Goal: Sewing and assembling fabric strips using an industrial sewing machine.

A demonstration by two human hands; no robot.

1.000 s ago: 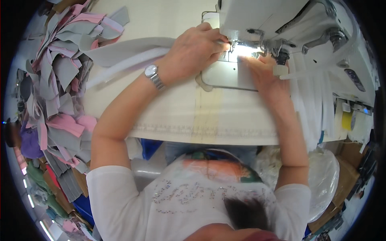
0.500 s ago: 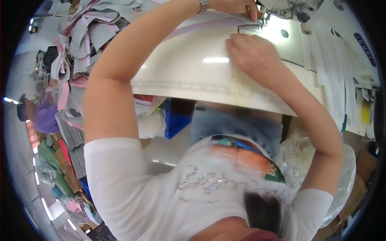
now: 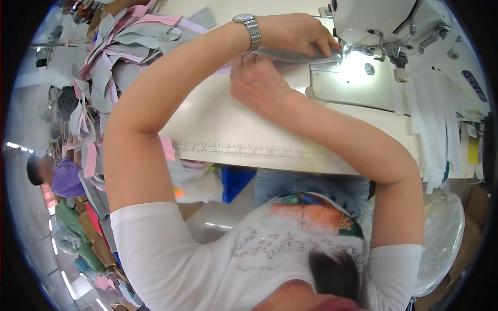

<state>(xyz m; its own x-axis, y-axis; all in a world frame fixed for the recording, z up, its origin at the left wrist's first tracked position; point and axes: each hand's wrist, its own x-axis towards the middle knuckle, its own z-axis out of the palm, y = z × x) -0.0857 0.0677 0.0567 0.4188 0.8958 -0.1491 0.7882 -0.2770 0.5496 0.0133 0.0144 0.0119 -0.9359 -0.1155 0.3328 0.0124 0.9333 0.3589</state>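
A grey fabric strip with a pale lilac edge [image 3: 295,58] lies on the sewing machine's bed, its right end at the lit needle area. My left hand [image 3: 298,35], below a metal-band wristwatch [image 3: 249,28], holds the strip close to the presser foot with bent fingers pressed together. Farther left, my right hand [image 3: 258,79] has crossed over in front of it. Its fingers curl at the strip's near edge, and their tips are partly hidden. The white sewing machine [image 3: 373,23] stands above the metal plate [image 3: 353,85].
Grey and pink cut pieces [image 3: 129,41] are heaped at the left. A printed ruler scale [image 3: 233,149] runs along the table's front edge. White strips [image 3: 430,119] hang at the right, above a clear plastic bag [image 3: 441,238]. A person in purple [image 3: 67,177] is far left.
My right hand has moved left from beside the metal plate to the fabric strip. My left hand stays on the strip near the needle. The view has shifted, showing more of the machine.
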